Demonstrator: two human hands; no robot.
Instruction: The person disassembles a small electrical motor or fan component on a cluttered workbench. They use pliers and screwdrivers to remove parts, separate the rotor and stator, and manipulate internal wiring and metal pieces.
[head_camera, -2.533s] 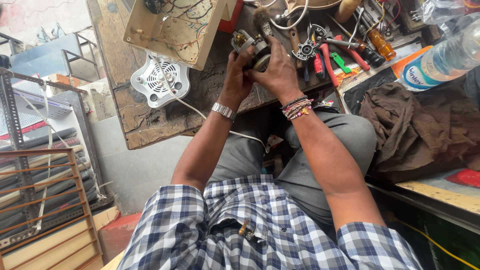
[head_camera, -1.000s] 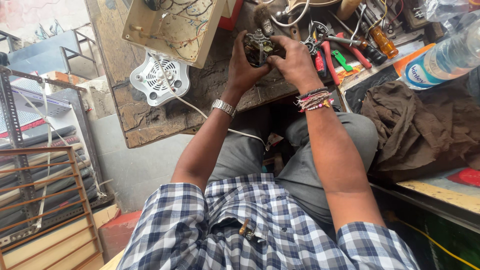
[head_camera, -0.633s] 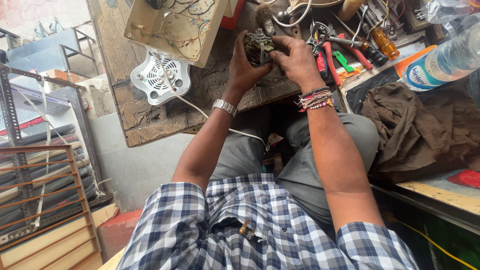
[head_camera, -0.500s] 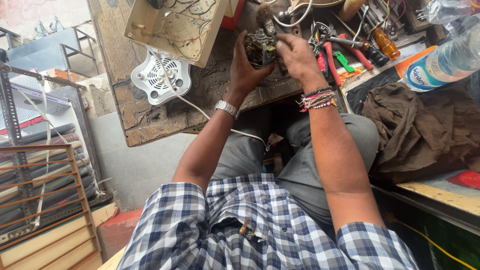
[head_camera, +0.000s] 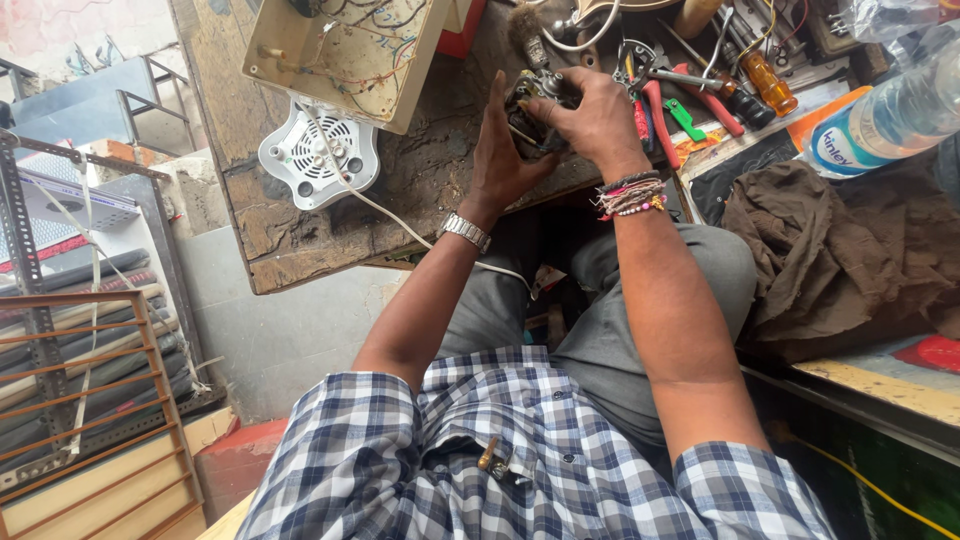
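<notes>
A small dark motor-like part with metal and wires (head_camera: 535, 110) is held between both of my hands above the worn wooden workbench (head_camera: 400, 190). My left hand (head_camera: 500, 155), with a metal watch at the wrist, cradles the part from the left, fingers raised. From the right my right hand (head_camera: 598, 120), wearing coloured bracelets, grips the part with its fingers curled over the top. Most of the part is hidden by my fingers.
A beige open casing with wiring (head_camera: 345, 50) and a white round vented cover (head_camera: 318, 155) lie on the bench at left. Pliers and screwdrivers (head_camera: 690, 90) lie at right, beside a plastic bottle (head_camera: 890, 115) and brown cloth (head_camera: 840, 260). Metal racks (head_camera: 80, 330) stand at left.
Both hands have shifted the part slightly up and away from me on the bench; my left fingers have spread upward beside it. The grip on it is kept throughout.
</notes>
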